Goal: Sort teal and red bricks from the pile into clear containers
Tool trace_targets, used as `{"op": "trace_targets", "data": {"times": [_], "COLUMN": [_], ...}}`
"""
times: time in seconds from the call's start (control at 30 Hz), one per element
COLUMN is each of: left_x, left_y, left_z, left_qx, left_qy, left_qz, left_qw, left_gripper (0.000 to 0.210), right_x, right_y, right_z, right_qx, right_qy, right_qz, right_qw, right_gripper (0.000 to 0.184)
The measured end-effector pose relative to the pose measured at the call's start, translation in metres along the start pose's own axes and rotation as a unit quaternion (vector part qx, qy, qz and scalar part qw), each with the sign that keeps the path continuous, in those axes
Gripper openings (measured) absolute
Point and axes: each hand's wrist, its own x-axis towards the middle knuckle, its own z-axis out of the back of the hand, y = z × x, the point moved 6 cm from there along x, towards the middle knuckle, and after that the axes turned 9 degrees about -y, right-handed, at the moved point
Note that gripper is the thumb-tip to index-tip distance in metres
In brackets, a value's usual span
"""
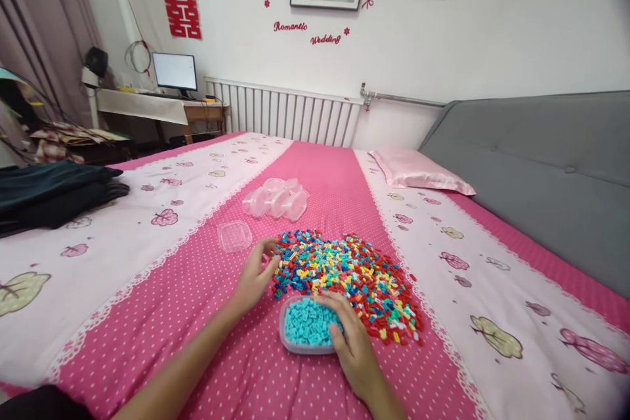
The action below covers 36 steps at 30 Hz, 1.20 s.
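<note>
Turquoise plastic bricks are seen packed into a small clear plastic tub [306, 327], which sits on the pink dotted bedspread [207, 348] right at the near edge of a wide heap of mixed small plastic bricks [344, 275] in red, blue, yellow and turquoise. The tub is touched by the right hand [352, 341], which is laid along its right rim with the thumb curled against the near corner and the fingers stretched forward over the tub's far edge into the heap; whether a brick is pinched there cannot be told. Just to the left of the tub, the left hand [254, 275] is held loosely open at the heap's left border, fingers bent, fingertips resting among the bricks, nothing clearly gripped.

Further out, a clear square plastic lid [235, 236] is lying flat on the bedspread, beyond the left hand. Behind the heap, well apart, a cluster of empty clear plastic tubs [278, 198] is piled on its side. A pink satin pillow [418, 172] is set against the grey padded headboard [541, 170] at right, and dark folded clothes [54, 193] are stacked at far left.
</note>
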Motion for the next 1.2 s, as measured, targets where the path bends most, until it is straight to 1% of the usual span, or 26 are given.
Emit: {"op": "trace_targets", "data": {"times": [0.1,0.17,0.27,0.33,0.43,0.63,0.8,1.03,1.2], "left_x": [0.042,0.061,0.073,0.073,0.068,0.061,0.059,0.051,0.050], "left_y": [0.010,0.017,0.026,0.029,0.028,0.015,0.006,-0.003,-0.003], "left_z": [-0.028,-0.049,-0.074,-0.082,-0.086,-0.089,-0.093,-0.089,-0.092], "left_qx": [0.068,0.116,0.180,0.212,0.247,0.284,0.305,0.325,0.323], "left_qy": [0.021,0.029,0.030,0.030,0.038,0.063,0.069,0.079,0.090], "left_qz": [-0.031,-0.045,-0.051,-0.058,-0.082,-0.142,-0.171,-0.177,-0.168], "left_qw": [0.997,0.992,0.982,0.975,0.965,0.946,0.934,0.926,0.927], "left_gripper": [0.034,0.035,0.035,0.035,0.035,0.032,0.031,0.032,0.033], "right_x": [0.002,0.001,-0.003,-0.004,-0.004,-0.004,-0.005,-0.008,-0.009], "right_y": [0.001,-0.001,-0.005,-0.005,-0.003,-0.001,-0.003,-0.004,-0.007], "right_z": [0.000,0.000,-0.002,-0.003,-0.003,-0.002,-0.003,-0.003,-0.003], "right_qx": [0.012,0.012,0.004,0.000,-0.005,-0.011,-0.014,-0.017,-0.015], "right_qy": [-0.011,-0.023,-0.040,-0.043,-0.032,-0.027,-0.030,-0.038,-0.043], "right_qz": [0.008,0.011,0.014,0.019,0.023,0.020,0.024,0.034,0.042], "right_qw": [1.000,1.000,0.999,0.999,0.999,0.999,0.999,0.999,0.998], "right_gripper": [0.036,0.034,0.033,0.032,0.032,0.034,0.035,0.035,0.035]}}
